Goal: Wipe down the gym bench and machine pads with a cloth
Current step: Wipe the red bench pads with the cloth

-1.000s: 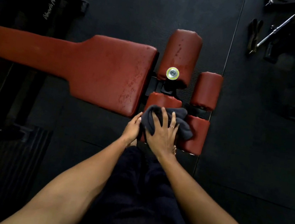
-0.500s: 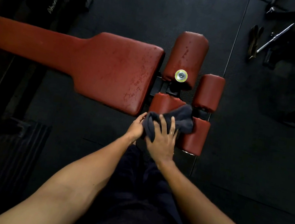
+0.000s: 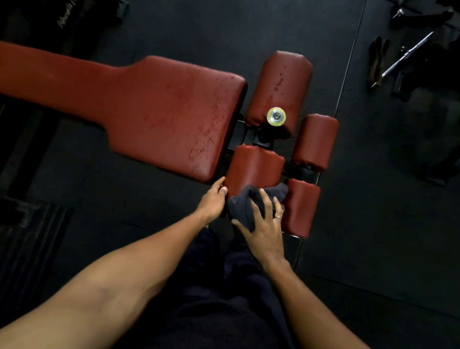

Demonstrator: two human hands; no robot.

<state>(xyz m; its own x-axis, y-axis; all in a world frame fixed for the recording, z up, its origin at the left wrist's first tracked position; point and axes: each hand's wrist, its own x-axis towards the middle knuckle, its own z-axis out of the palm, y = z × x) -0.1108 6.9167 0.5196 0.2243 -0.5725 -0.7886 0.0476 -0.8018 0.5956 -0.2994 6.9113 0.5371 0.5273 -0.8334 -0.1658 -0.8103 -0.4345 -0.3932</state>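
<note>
A red padded bench [image 3: 158, 113] stretches from the left edge to the middle. Past its wide end sit several red roller pads: a near left one [image 3: 254, 168], a near right one [image 3: 301, 209], a far tall one [image 3: 283, 85] and a far right one [image 3: 315, 141]. A dark grey cloth [image 3: 244, 205] lies over the near end of the near left pad. My right hand [image 3: 266, 225] presses on the cloth with spread fingers. My left hand [image 3: 214, 198] grips the left side of that same pad, thumb on its edge.
A round metal end cap [image 3: 276, 116] sticks out between the rollers. A chrome bar [image 3: 405, 55] and dark straps [image 3: 377, 59] lie on the black rubber floor at the top right. A ribbed black mat [image 3: 12, 234] lies at the lower left. My dark-trousered legs fill the bottom middle.
My right hand has dragged the cloth toward me, down the near left pad, uncovering most of its top. My left hand stays on the pad's left side.
</note>
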